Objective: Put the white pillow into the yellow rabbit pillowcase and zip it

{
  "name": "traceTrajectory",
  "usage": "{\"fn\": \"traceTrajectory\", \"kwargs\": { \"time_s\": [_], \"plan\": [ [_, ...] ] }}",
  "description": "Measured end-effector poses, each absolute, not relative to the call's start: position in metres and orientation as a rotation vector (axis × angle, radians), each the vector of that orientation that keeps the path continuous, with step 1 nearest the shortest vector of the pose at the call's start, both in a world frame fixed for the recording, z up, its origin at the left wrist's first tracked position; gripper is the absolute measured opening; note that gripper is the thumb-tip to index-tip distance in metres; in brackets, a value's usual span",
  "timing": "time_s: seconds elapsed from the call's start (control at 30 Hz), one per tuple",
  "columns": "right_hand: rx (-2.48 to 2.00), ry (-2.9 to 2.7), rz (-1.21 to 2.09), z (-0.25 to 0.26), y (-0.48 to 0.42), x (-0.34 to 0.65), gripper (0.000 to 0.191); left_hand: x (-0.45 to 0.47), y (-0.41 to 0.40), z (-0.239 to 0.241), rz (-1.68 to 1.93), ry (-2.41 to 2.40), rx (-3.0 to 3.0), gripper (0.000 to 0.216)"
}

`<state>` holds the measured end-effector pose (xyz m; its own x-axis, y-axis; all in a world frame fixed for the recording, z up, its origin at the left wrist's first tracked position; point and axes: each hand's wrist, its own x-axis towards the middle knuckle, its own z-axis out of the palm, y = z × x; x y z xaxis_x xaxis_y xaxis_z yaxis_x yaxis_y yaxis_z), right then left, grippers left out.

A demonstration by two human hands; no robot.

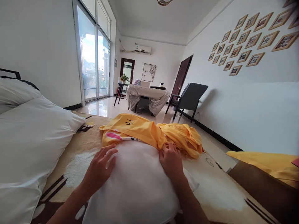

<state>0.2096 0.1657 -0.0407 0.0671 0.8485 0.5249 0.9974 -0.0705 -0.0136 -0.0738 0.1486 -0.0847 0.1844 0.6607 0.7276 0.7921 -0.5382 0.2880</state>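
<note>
Yellow pillowcase [140, 129], white pillow [137, 177] partly inside; right hand [171, 160] at edge.

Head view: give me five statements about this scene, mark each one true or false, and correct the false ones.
1. The right hand is at the bunched edge of the yellow cover. True.

2. The left hand is clenched in a fist. False: its thumb and fingers are apart.

3. The yellow cover bears the letters "Hi". True.

4. The white pillow between the hands is wholly inside the yellow cover. False: much of it shows outside.

5. The dark chair stands to the left of the draped table in the picture. False: it stands to the right.
</note>
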Motion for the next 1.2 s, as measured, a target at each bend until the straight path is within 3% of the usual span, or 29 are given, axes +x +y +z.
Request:
{"fn": "traceTrajectory", "kwargs": {
  "time_s": [0.07, 0.23, 0.43, 0.6, 0.67, 0.77, 0.87, 0.97, 1.13, 1.2],
  "plan": [
    [-1.881, -1.797, -0.57, -0.049, 0.17, 0.211, 0.023, -0.061, 0.133, -0.076, -1.109, -1.223, -2.377, 0.032],
    [-1.63, -1.945, -0.486, -0.062, 0.183, 0.214, 0.041, -0.021, 0.096, -0.074, -0.629, -0.769, -2.644, 0.069],
    [-1.69, -1.868, -0.267, -0.078, 0.203, 0.227, 0.032, 0.008, 0.088, -0.113, -0.548, -0.654, -2.454, 0.061],
    [-1.206, -1.663, -0.354, -0.058, 0.178, 0.22, 0.022, 0.001, 0.09, -0.098, -0.486, -0.644, -2.531, 0.064],
    [-0.957, -1.703, -0.308, -0.044, 0.154, 0.207, 0.016, -0.005, 0.089, -0.084, -0.531, -0.586, -2.656, 0.055],
    [-0.699, -1.854, -0.233, -0.032, 0.115, 0.181, 0.015, -0.017, 0.084, -0.066, -0.913, -0.58, -2.816, 0.023],
    [-0.576, -1.997, -0.197, -0.035, 0.092, 0.156, 0.014, -0.028, 0.083, -0.058, -1.34, -0.836, -2.427, 0.028],
    [-0.509, -2.11, -0.201, -0.046, 0.088, 0.139, 0.013, -0.034, 0.088, -0.062, -1.303, -0.974, -2.148, 0.042],
    [-0.434, -2.204, -0.074, -0.047, 0.093, 0.137, 0.012, -0.039, 0.102, -0.069, -1.194, -0.966, -2.402, 0.021],
    [-0.494, -2.23, -0.044, -0.044, 0.099, 0.144, 0.027, -0.042, 0.104, -0.069, -1.333, -1.009, -2.467, 0.016]
  ]
}}
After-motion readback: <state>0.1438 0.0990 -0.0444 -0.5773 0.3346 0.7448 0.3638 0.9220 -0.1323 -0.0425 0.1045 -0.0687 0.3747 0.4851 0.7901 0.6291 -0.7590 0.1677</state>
